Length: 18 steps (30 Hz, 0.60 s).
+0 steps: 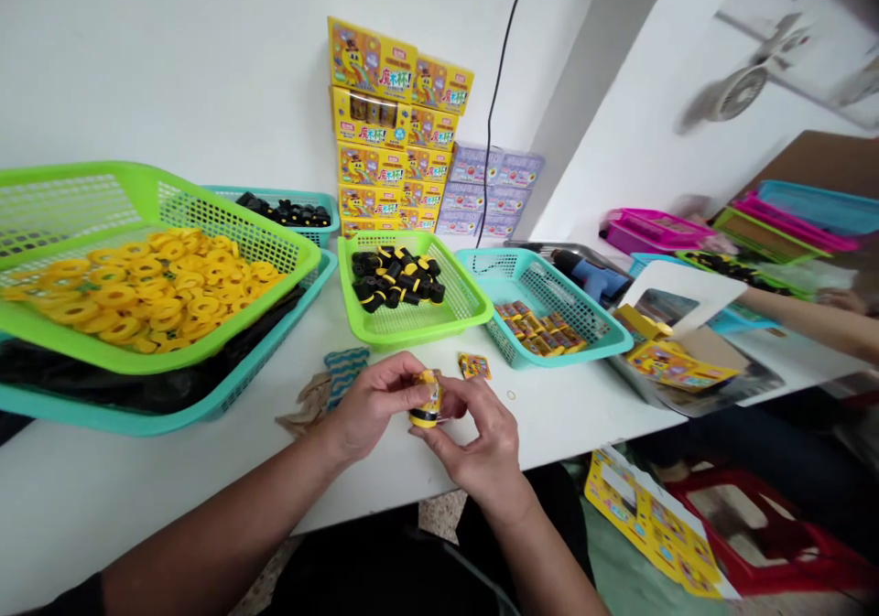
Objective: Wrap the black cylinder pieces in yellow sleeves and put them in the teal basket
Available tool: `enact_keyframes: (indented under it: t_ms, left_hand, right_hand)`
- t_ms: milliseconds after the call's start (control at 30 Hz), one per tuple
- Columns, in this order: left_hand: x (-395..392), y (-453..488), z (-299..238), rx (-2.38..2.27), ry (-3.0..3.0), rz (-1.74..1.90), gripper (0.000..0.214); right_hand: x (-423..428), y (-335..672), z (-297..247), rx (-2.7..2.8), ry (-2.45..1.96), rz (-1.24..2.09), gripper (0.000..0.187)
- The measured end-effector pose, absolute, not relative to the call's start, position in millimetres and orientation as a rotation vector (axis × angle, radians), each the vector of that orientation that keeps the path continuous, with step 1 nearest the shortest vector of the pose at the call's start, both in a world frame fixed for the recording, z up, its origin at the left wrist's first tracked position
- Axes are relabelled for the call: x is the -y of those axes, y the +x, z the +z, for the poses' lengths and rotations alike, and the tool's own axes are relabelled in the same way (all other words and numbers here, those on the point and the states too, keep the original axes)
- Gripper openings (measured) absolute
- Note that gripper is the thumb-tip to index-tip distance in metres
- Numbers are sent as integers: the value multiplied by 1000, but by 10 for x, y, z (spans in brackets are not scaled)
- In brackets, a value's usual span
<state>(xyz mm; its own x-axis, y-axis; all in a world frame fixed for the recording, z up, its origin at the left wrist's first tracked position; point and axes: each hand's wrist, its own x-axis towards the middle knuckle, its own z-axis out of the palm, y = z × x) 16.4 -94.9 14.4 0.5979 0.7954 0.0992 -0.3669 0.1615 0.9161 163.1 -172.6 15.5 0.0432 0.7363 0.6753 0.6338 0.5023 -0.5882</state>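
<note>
Between my two hands, just above the front of the white table, is a small yellow and black cup (425,400) with a printed wrap around it. My left hand (375,400) pinches it from the left side, thumb across its front. From the right, my right hand (479,428) grips it with thumb near the base and fingers behind. A small printed packet (474,365) lies on the table just beyond. Left of my hands are a blue-striped cloth bundle (344,371) and a crumpled beige cloth (304,405).
A green basket (439,329) holds black-and-yellow pieces; a teal basket (528,357) holds wrapped cups. At left, a large green basket (162,189) of yellow rings rests over another teal basket. Yellow boxes (374,163) are stacked by the wall. Another person's arm (810,321) reaches in at right.
</note>
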Motion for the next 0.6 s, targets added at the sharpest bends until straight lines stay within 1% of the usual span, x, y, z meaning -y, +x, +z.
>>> enact_keyframes:
  t_ms: [167,400,600]
  left_hand:
    - [945,167,151,-446,1125,854,17]
    - [981,155,156,-461,1104,818,16]
    - [971,170,138,-493,1069,789,20]
  right_hand:
    - [1724,1634,140,1627,-1184,175,39]
    - [1720,1626,134,1571,-1197,263,29]
    - [1693,1653,101,1569,-1196,343,32]
